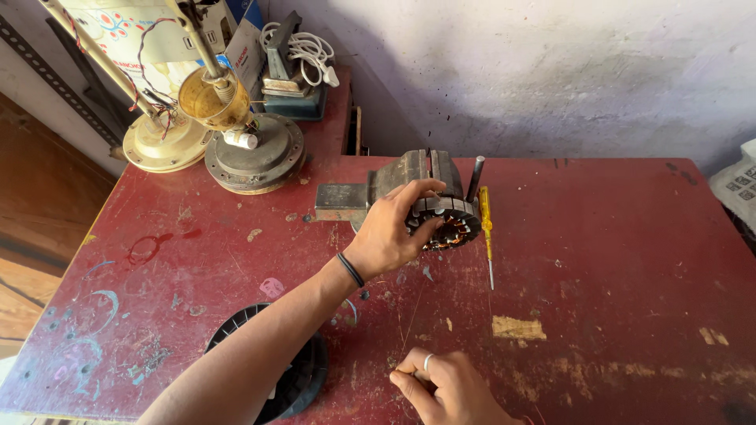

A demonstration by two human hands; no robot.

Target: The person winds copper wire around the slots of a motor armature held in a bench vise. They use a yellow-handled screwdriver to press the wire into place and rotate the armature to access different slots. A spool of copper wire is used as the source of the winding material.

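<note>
My left hand (391,230) reaches across the red table (614,260) and grips a round motor stator (450,221) with copper windings, which sits at the jaws of a grey bench vise (394,182). A black band circles that wrist. My right hand (446,387) rests near the table's front edge with its fingers curled, a ring on one finger; it seems to pinch something thin, too small to tell. A yellow-handled screwdriver (487,234) lies just right of the stator, its tip pointing toward me.
Ceiling fan motor housings (254,154) and rods stand at the back left, with a box and a white cable (309,49) behind them. A black round spool (295,376) lies under my left forearm. A whitish wall bounds the far side.
</note>
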